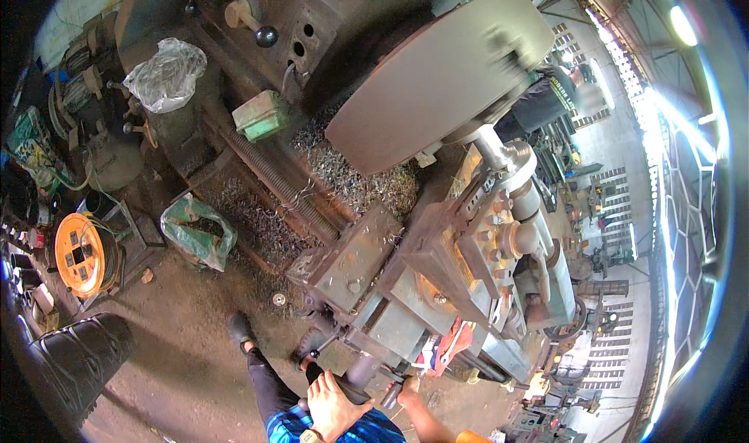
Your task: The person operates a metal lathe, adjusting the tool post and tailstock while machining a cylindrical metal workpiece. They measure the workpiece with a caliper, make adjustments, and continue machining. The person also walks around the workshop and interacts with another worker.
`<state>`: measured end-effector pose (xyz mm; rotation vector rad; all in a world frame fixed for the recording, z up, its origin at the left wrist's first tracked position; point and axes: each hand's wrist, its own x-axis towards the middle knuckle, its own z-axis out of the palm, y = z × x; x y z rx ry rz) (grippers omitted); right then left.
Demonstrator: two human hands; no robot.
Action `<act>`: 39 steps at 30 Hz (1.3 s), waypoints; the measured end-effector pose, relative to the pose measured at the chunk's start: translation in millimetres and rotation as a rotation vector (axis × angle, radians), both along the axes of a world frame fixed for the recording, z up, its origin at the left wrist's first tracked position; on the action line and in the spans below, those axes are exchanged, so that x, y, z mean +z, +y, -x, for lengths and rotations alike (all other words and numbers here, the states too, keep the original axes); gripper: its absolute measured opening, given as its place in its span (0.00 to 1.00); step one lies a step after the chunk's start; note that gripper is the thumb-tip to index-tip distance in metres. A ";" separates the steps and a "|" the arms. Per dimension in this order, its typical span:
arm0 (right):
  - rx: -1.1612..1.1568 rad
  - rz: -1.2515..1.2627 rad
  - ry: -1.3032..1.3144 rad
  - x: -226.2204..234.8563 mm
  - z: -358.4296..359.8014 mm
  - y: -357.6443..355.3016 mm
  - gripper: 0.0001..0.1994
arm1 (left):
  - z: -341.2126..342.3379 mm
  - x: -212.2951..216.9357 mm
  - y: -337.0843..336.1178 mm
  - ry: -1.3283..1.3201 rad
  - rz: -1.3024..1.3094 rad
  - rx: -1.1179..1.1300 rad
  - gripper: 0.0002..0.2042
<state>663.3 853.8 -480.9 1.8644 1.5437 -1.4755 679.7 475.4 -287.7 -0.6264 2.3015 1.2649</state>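
Note:
I am at a large lathe with its tool carriage [390, 326] in front of my hands. My left hand [331, 405], with a watch at the wrist, curls over the rim of a dark handwheel [353, 390]; its fingertips are partly hidden. My right hand [409, 392] is closed round a lever at the carriage front, beside a short dark cylindrical grip [392, 397]. Beyond the carriage, a big grey disc-shaped workpiece [437, 80] looks smeared at its far side. A bolted tool post [488, 240] stands near it. A red and white cloth [451, 345] lies on the carriage.
Metal chips [359, 174] pile under the disc, beside a ribbed screw cover [273, 181]. A green box [260, 115], a green plastic bag [199, 231], an orange reel [80, 256] and a black drum [84, 357] are leftward. Another person [538, 103] stands behind the disc.

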 end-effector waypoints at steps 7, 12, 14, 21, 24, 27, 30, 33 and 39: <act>0.039 0.034 -0.013 15.2 9.3 -7.8 0.21 | -0.3 -2.3 -0.8 0.004 -0.022 -0.008 0.59; -0.068 0.115 0.010 3.3 3.8 1.6 0.23 | 0.4 -2.6 0.7 0.033 0.017 0.008 0.58; -0.053 0.041 0.002 -4.1 0.4 6.1 0.22 | 0.9 -1.4 0.5 0.005 0.007 -0.007 0.58; -0.061 0.063 -0.018 -5.3 2.2 11.7 0.22 | 1.4 4.4 -1.1 0.005 0.032 -0.018 0.58; -0.056 0.159 0.011 0.8 4.0 5.5 0.22 | 2.2 6.0 -0.8 0.004 0.035 -0.010 0.58; -0.008 0.073 0.039 3.8 3.2 -3.7 0.23 | 3.1 7.0 0.0 0.013 0.069 -0.023 0.57; 0.014 0.113 0.087 6.6 2.1 -9.6 0.23 | 3.4 8.3 1.5 0.020 0.036 0.014 0.56; 0.055 0.051 0.039 6.5 3.5 -12.3 0.26 | 3.3 8.5 4.6 0.046 0.073 0.016 0.56; -0.014 0.131 0.130 -11.4 -1.7 -15.6 0.21 | -0.2 3.7 12.8 0.025 0.152 -0.014 0.59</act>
